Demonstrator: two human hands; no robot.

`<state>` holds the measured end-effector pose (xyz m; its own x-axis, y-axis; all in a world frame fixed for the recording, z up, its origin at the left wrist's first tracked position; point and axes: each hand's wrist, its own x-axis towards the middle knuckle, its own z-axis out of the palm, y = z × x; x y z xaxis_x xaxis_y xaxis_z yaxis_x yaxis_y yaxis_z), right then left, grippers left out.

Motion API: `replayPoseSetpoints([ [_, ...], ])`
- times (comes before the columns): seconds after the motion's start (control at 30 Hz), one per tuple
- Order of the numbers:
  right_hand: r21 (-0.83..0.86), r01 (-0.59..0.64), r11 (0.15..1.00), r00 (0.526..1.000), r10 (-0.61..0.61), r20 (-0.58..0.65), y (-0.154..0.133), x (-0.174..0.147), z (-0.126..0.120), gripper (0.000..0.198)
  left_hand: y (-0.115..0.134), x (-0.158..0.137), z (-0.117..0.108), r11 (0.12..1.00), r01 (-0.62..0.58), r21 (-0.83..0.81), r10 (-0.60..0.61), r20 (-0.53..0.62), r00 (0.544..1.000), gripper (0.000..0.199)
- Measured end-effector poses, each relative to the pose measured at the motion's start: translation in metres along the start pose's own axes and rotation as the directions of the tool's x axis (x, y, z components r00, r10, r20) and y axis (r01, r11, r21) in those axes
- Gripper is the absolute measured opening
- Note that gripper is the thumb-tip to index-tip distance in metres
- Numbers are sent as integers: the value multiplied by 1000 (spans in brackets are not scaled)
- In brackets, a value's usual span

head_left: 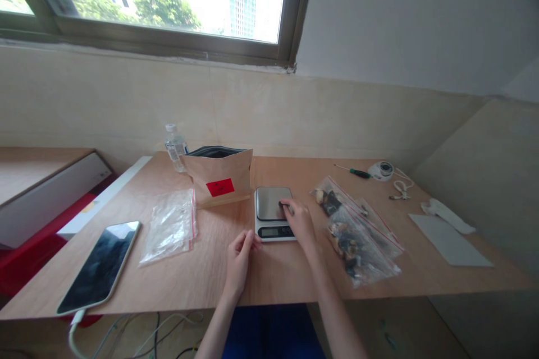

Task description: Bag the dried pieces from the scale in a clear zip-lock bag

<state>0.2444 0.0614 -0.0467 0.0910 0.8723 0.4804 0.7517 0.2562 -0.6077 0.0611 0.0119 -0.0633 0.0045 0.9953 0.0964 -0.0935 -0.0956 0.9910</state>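
Observation:
A kitchen scale (273,210) with a steel plate and a small display stands in the middle of the table. Over the right part of its plate, my right hand (298,220) pinches a small dark piece (282,206), too small to name. My left hand (243,252) rests on the table at the scale's lower left corner, fingers curled in and seemingly holding nothing. Behind and left of the scale, a brown paper pouch (221,171) with a red label stands upright, its top open. To the right lie clear zip bags (357,241) with dark and pale dried pieces inside.
Empty-looking clear zip bags (168,227) and a phone (101,269) on a cable lie at left. A water bottle (175,148) stands behind the pouch. At right are a screwdriver (357,173), a white camera (381,170), a white card (452,241) and a crumpled tissue (448,214).

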Motion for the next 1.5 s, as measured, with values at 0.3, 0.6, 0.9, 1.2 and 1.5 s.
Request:
replayPoseSetpoints([
  [0.3,10,24,1000,993,-23,-115,-10,-72,-32,28,5,-2,-1,987,-79,137,93,-101,990,27],
  [0.6,144,43,989,979,-13,-202,-30,-112,-28,27,104,73,-28,587,-292,755,741,-357,568,31],
  [0.9,337,217,916,972,-170,-164,-97,-106,-6,31,151,107,-58,465,-121,877,557,-183,810,34],
  [1.2,159,381,911,924,-383,-14,-125,-88,-5,52,156,33,-67,623,-77,779,297,-144,944,25],
  [1.5,59,506,861,858,-509,67,-149,-81,5,37,132,13,-72,532,-157,832,425,-102,899,34],
])
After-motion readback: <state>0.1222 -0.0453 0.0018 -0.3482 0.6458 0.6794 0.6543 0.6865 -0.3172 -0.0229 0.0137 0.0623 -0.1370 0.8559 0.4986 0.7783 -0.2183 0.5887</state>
